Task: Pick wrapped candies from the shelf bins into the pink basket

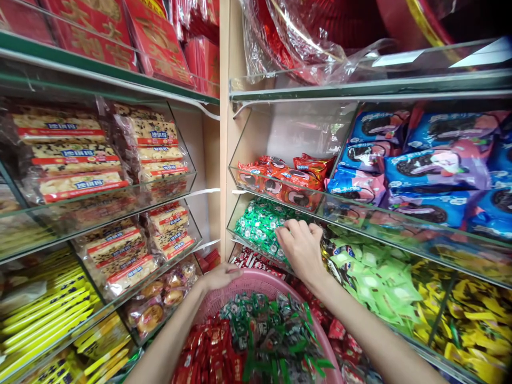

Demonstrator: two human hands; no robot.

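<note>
My left hand [219,277] grips the far rim of a pink plastic basket [256,284] held low in front of me. The basket holds red-wrapped sweets on the left and green-wrapped sweets [276,333] on the right. My right hand [301,246] reaches into a glass shelf bin of green-wrapped candies [258,224], fingers curled down onto the pile. What the fingers enclose is hidden.
Glass-fronted shelves surround me. Orange-red snack packets [288,176] and blue cookie packs [432,165] fill the bins above the hand. Light green packets [380,272] and yellow ones [476,314] lie to the right. Nougat-like bars [72,154] fill the left shelves, red boxes [120,32] on top.
</note>
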